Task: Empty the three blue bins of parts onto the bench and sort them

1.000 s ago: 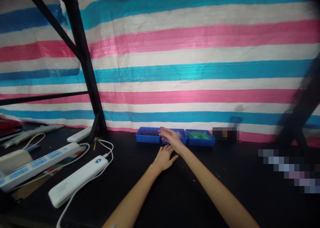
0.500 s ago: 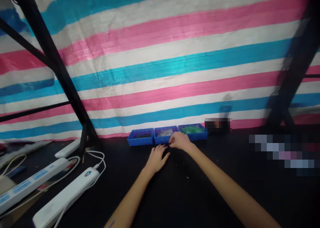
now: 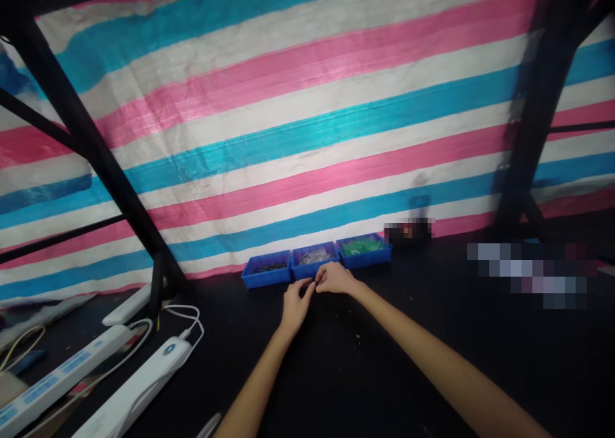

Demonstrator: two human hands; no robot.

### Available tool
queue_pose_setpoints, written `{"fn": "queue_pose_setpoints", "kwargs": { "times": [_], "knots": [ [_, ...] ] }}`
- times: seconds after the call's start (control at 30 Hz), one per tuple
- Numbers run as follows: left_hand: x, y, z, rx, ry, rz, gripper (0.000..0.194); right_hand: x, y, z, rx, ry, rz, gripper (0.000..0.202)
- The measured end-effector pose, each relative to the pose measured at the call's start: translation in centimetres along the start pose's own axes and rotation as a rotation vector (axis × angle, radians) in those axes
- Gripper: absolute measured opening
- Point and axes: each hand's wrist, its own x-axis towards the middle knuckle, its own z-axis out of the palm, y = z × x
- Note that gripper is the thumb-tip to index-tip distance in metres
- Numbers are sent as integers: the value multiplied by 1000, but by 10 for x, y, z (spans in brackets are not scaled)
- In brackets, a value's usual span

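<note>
Three blue bins stand in a row at the back of the black table. The left bin [image 3: 266, 278] holds dark thin pieces, the middle bin [image 3: 314, 270] clear or silvery pieces, and the right bin [image 3: 365, 257] green ones. Just in front of the middle bin, my left hand [image 3: 296, 305] has its thumb and fingertips brought together in a pinch. My right hand [image 3: 334, 279] is beside it, fingers curled and pinched, its tips nearly meeting the left ones. Whatever sits between the fingertips is too small and dark to make out.
White power strips [image 3: 62, 377] and a long white device [image 3: 139, 387] with cables lie on the left. Black frame posts [image 3: 103, 169] rise at both sides before a striped sheet [image 3: 288, 137]. Blurred-out items are at the right.
My left hand has gone from spread fingers near the table to a pinch beside my right hand. The view has shifted slightly.
</note>
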Motion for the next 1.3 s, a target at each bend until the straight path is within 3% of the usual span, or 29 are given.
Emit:
{"fn": "queue_pose_setpoints", "kwargs": {
  "times": [0.17,0.27,0.37,0.53,0.87,1.1,1.3],
  "knots": [
    [5,2,-1,-409,76,-159,32,5,-1,6,272,-63,-63,22],
    [6,8,-5,-506,147,-263,38,8,-2,10,392,-69,-67,23],
    [5,14,-8,-510,206,-297,35,8,-2,11,499,-77,-43,28],
    [5,15,-6,-535,268,-299,34,2,-8,6,614,-200,-4,33],
    [4,4,-5,-496,314,-291,37,1,-12,9,463,-257,-99,22],
    [7,5,-6,-455,378,-262,36,9,-10,-5,489,-201,-141,29],
    [5,4,-3,-405,320,-160,32,9,-17,-2,557,-75,-72,35]
  ]
}}
